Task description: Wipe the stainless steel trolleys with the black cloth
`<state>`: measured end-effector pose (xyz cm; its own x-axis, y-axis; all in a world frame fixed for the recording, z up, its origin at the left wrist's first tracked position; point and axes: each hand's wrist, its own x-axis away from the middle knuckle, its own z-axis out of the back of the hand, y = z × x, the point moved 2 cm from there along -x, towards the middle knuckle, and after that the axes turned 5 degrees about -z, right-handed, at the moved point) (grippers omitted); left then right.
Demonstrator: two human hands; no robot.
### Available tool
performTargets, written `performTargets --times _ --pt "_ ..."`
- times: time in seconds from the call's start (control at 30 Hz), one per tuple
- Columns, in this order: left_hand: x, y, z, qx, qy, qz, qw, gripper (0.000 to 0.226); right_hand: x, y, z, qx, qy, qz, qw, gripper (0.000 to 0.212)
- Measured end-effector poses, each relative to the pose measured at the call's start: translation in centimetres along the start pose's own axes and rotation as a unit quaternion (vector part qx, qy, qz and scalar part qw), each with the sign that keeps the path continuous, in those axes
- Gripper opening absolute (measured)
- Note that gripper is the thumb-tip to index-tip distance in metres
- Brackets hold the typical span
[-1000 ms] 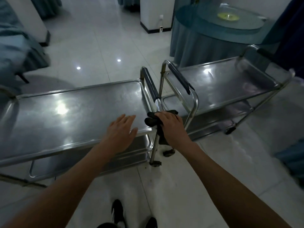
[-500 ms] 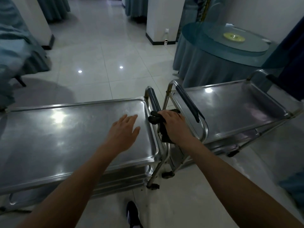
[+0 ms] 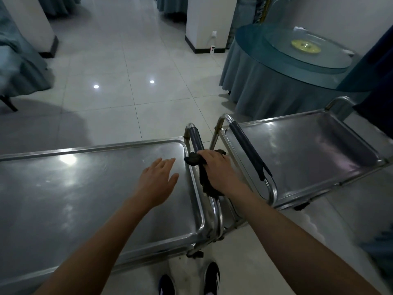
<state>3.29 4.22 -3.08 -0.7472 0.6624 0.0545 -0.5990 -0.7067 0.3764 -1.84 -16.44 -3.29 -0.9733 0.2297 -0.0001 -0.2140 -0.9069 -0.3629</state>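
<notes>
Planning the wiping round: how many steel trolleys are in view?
2. One trolley under the left hand; the other trolley right of it, handles adjacent. Others may be out of frame.

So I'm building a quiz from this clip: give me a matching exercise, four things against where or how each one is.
1. left hand
2. right hand
3. black cloth
4. round table

A. wrapped round a trolley handle
B. flat, fingers straight, over the left trolley top
C. far right, beyond the right trolley
D. gripping the cloth on the handle

Pairs: 1-B, 2-D, 3-A, 4-C
</notes>
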Motion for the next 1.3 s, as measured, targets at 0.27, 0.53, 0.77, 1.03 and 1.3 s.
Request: performTargets --times 0.27,0.53,0.77,1.03,1.3 --pt "-1.4 -0.5 -0.5 0.011 -0.002 0.041 0.999 0.058 -3.6 0.7 -1.3 -0.064 0.053 -0.022 0.996 0.037" --pt "-2.6 -0.5 -1.0 0.013 -0.010 0.064 0.998 0.058 -4.4 1.7 -2.2 -0.090 0.039 -0.052 0.994 0.038" --pt "-3.6 0.0 -1.5 0.010 -0.018 0.075 0.997 0.059 -2.8 1.6 -5.0 0.026 -0.054 -0.016 0.998 0.059" --pt "-4.2 0.6 -1.2 0.014 -0.019 0.081 0.996 0.056 -2.9 2.6 -3.6 -0.024 -0.071 -0.020 0.997 0.055" --pt "-5.1 1.5 0.8 -0.003 0.008 0.075 0.997 0.055 -4.2 2.2 -0.3 -0.025 -0.091 -0.002 0.996 0.053"
